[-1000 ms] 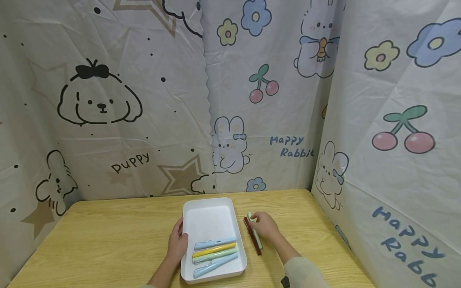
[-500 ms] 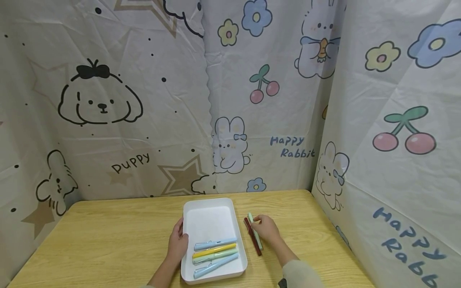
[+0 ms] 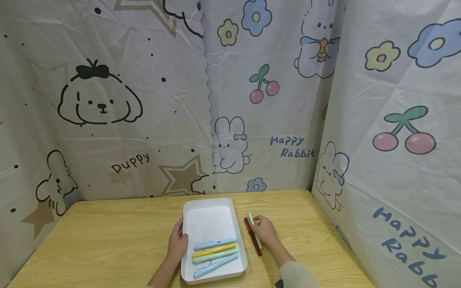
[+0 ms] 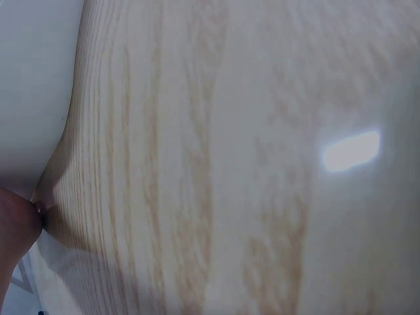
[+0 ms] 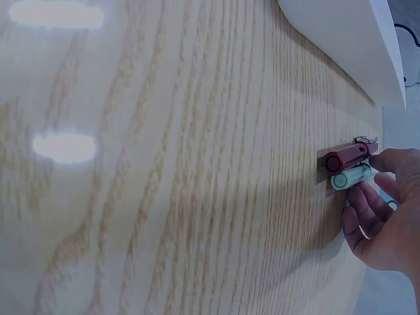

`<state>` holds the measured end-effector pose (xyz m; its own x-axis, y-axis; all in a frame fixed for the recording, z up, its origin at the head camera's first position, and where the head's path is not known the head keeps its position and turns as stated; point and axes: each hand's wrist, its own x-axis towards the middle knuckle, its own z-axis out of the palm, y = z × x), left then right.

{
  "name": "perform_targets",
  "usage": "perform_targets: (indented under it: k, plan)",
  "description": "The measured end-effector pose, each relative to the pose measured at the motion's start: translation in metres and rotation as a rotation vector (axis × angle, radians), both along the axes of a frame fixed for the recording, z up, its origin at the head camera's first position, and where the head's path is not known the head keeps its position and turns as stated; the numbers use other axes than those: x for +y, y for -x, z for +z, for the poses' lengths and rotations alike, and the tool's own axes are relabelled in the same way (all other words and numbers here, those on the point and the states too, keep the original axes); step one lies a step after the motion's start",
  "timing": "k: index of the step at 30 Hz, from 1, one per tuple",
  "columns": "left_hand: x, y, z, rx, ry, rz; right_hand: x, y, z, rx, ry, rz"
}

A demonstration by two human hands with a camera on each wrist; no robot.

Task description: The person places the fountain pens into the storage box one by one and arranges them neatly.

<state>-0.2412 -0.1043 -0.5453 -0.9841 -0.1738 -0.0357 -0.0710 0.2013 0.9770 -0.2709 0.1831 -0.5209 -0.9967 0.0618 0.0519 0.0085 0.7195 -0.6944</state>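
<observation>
My left hand point(image 3: 178, 243) grips the left side of a white tray point(image 3: 209, 212); in the left wrist view only a fingertip point(image 4: 16, 220) shows by the tray's wall. Inside the tray's near half lie several pens: light blue, yellow point(image 3: 214, 250), light green and another light blue point(image 3: 216, 266). Right of the tray, a dark red pen point(image 3: 253, 237) and a mint green pen point(image 3: 250, 217) lie side by side on the table. My right hand point(image 3: 265, 231) pinches the mint green pen between thumb and fingers, close against the red pen point(image 5: 346, 157), whose wire clip shows in the right wrist view.
The wood-grain table point(image 3: 119, 240) extends to both sides of the tray. Printed cloth curtains point(image 3: 173, 96) hang along its back and sides. The tray's right wall stands a short way left of the two loose pens.
My right hand has shifted slightly toward me along the mint green pen, and its forearm has swung a little left. The left hand and tray have stayed in place.
</observation>
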Motion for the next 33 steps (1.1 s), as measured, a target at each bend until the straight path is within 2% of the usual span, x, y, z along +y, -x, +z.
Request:
perform_targets:
  k: [18, 22, 27, 33]
  plan:
    - [0.0002, 0.0008, -0.0009, -0.005, 0.0, -0.001, -0.0013, -0.0007, -0.003, -0.012, 0.0, -0.042]
    - [0.0003, 0.0016, -0.0016, -0.01, 0.0, -0.001, -0.0034, -0.0012, -0.003, -0.006, -0.026, -0.062]
    - [0.0006, 0.0015, -0.0015, -0.012, 0.002, 0.002, -0.0057, 0.0043, -0.0058, -0.052, -0.035, -0.102]
    - [0.0006, 0.0001, 0.0005, -0.007, 0.0, 0.006, -0.0052, 0.007, -0.0076, -0.049, -0.095, -0.099]
